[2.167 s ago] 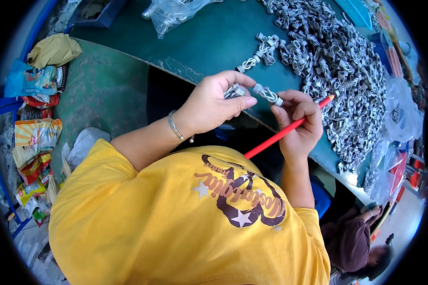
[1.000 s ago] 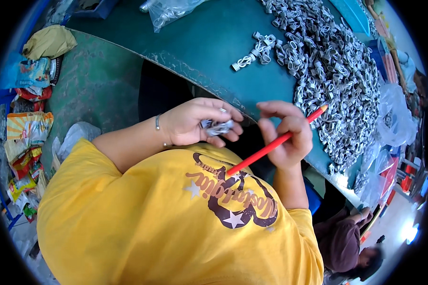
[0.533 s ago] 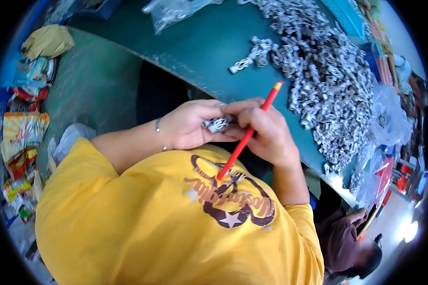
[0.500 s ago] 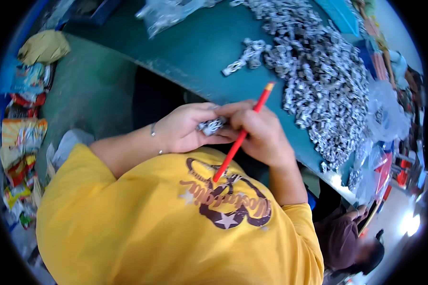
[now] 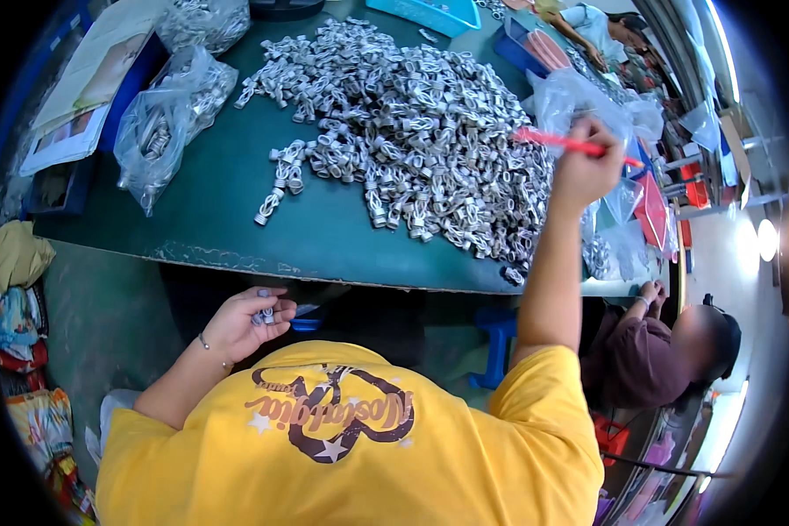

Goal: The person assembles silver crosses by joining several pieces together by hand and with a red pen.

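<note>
My left hand (image 5: 247, 326) is cupped in front of the table edge, its fingers curled around a few small silver loop-shaped metal pieces (image 5: 263, 316). Over the right side of a big heap of similar silver pieces (image 5: 430, 131), my right hand (image 5: 589, 167) is raised with its arm stretched out. It grips a slim red pencil-like stick (image 5: 539, 137), held nearly level, with one end pointing left over the heap. A short string of pieces (image 5: 276, 188) trails off the heap's left front.
Clear plastic bags of metal parts (image 5: 162, 127) lie on the green table (image 5: 210, 223) at left. A light blue basket (image 5: 430, 12) stands at the back. A blue stool (image 5: 496, 346) is under the table. Another person (image 5: 644, 364) sits at right.
My hands have parted: the right has swung out over the heap with the red stick, while the left stays low with its pieces. The view has turned toward the table.
</note>
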Demonstrator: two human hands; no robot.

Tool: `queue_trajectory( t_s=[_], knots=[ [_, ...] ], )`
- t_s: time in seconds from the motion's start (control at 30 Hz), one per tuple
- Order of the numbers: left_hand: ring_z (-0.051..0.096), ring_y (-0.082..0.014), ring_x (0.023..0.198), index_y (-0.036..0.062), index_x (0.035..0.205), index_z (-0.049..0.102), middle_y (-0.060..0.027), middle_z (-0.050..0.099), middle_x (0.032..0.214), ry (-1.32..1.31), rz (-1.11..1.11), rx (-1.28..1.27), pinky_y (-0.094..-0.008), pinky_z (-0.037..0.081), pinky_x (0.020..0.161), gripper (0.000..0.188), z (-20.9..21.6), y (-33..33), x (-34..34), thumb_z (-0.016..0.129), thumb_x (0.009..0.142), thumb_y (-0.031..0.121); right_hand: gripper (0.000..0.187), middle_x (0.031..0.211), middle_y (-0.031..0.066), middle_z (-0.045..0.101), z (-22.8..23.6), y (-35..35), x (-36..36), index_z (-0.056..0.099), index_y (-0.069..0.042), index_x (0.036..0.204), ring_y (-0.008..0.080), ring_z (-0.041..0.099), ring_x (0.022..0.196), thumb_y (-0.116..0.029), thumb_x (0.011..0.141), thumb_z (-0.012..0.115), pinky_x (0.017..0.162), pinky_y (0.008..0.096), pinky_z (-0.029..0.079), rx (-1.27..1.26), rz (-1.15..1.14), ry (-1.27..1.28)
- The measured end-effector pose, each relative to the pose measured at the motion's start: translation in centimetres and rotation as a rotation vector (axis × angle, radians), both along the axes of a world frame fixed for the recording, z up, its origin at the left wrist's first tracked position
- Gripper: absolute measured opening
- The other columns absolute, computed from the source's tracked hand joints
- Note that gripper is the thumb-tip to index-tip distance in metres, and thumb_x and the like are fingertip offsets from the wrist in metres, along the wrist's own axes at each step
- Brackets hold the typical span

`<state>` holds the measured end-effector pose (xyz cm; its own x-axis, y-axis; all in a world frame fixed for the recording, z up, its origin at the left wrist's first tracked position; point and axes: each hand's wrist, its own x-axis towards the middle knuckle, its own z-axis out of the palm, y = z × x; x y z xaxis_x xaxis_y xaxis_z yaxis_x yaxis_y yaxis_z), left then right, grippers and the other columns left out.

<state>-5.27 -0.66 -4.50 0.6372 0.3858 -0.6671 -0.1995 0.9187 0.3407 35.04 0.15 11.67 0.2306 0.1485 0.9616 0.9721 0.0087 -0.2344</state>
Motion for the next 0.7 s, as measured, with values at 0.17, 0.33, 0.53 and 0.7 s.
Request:
queue_trajectory(
  t_s=[0.17,0.33,0.53,0.7],
  knots=[
    [0.052,-0.0308,0.096,-0.0027,0.103,0.046,-0.0182,0.050,0.103,-0.114,0.108,-0.070,-0.0443,0.043,0.088,0.020,-5.7,0.5,1.1,0.046,0.084,0.004,0.015,0.081,0.0129,0.063,1.1,-0.3,13.3,0.050,0.000,0.071,0.0178,0.060,0.075,-0.006,0.075,0.064,0.068,0.0268,0.047,-0.210,-0.194,0.251],
    [0.017,-0.0396,0.128,0.0032,0.134,0.023,-0.0219,0.015,0.140,0.189,0.002,-0.239,-0.0530,0.015,0.102,0.053,-6.2,1.6,4.4,0.039,0.091,0.029,0.013,0.084,0.0137,0.063,-2.4,0.9,-3.0,0.047,0.000,0.075,0.0156,0.060,0.077,0.002,0.078,0.060,0.069,0.0269,0.048,-0.357,0.638,0.451],
    [0.053,-0.0215,0.102,0.0003,0.115,0.049,-0.0140,0.054,0.112,0.138,-0.483,0.429,-0.0323,0.044,0.083,0.035,-2.6,0.6,2.8,0.052,0.087,0.020,0.021,0.071,0.0110,0.058,-6.7,2.6,-18.0,0.047,-0.004,0.075,0.0269,0.058,0.065,0.002,0.065,0.064,0.058,0.0331,0.047,-0.789,0.818,-0.022],
    [0.060,-0.0124,0.078,-0.0002,0.096,0.059,-0.0091,0.062,0.092,0.129,-0.592,0.787,-0.0227,0.049,0.067,0.020,2.3,1.0,1.3,0.054,0.086,0.016,0.018,0.064,0.0149,0.052,-9.4,4.3,-19.0,0.046,-0.005,0.074,0.0356,0.054,0.061,-0.004,0.068,0.063,0.052,0.0420,0.043,-0.906,0.697,-0.070]
  ],
)
